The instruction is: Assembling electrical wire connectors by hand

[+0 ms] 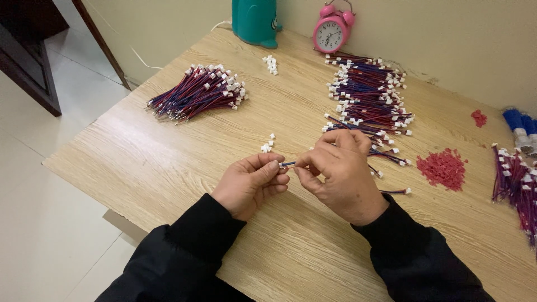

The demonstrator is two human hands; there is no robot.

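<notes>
Head view: the light wooden table (168,162) is seen with its near-left edge just beside the left hand (250,183), and bare wood is left open between both hands and the edge. A short red-and-blue wire lead with a white plug (287,164) is pinched by the left hand's fingertips and by the right hand (339,173); its long axis is laid roughly left-right, level, above the table's middle.

Both hands meet above the table, left hand (251,182) curled, right hand (341,173) arched, fingers (305,162) pinched together.
</notes>
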